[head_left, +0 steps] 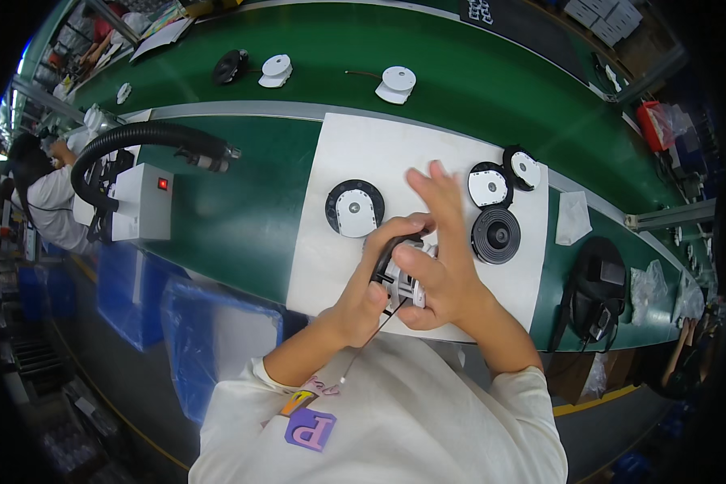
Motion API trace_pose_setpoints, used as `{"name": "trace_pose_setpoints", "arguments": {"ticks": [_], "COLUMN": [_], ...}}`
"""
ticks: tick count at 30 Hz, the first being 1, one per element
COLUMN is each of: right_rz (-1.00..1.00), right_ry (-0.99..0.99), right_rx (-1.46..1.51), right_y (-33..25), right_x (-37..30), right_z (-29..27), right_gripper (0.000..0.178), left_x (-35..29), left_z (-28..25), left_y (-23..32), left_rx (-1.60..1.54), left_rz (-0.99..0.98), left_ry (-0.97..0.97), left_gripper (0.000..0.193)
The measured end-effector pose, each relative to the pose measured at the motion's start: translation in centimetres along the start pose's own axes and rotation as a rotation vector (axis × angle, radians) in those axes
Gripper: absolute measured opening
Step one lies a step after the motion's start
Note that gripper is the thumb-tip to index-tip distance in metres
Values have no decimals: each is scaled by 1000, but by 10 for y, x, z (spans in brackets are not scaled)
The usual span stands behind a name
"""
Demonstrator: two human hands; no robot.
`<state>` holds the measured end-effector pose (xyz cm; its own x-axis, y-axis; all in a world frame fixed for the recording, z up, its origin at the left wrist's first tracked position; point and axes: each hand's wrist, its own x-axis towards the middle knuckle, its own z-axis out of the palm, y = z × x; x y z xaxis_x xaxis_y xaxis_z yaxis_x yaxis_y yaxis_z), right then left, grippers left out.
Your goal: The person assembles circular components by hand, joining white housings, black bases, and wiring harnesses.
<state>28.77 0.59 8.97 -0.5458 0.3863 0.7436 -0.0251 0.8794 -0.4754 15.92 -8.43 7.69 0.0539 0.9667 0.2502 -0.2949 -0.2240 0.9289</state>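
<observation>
Close to my body, over the near edge of the white sheet (319, 266), both hands grip a white and black part (406, 284) with a thin cable hanging from it toward my shirt. My left hand (356, 308) wraps round its black curved side. My right hand (448, 270) presses it with thumb and lower fingers, while the upper fingers stretch away. Much of the part is covered by my fingers. Just beyond my left hand lies a black disc with a white plate (355, 208). Right of my right hand lies a black ribbed disc (495, 235).
Two more black-and-white discs (490, 185) (525, 168) lie beyond the ribbed one. A flexible black hose (137, 135) arches beside a white box with a red switch (142, 203). White round units (398, 80) stand on the green belt (323, 48). A black pouch-like item (597, 286) lies at right.
</observation>
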Motion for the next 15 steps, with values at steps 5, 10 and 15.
{"name": "trace_pose_setpoints", "arguments": {"ticks": [5, 10, 15], "right_rz": [-41, -35, -12], "right_ry": [94, 237, 294], "right_rx": [251, 162, 243], "right_y": [14, 33, 30], "right_x": [-8, -19, -25], "right_z": [21, 36, 40], "right_gripper": [53, 55, 55], "left_x": [2, 9, 7], "left_z": [0, 2, 10], "left_y": [1, -14, -14], "left_rx": [31, 88, 56], "left_rz": [-17, 37, -7], "left_ry": [-10, 65, 101], "left_gripper": [92, 98, 96]}}
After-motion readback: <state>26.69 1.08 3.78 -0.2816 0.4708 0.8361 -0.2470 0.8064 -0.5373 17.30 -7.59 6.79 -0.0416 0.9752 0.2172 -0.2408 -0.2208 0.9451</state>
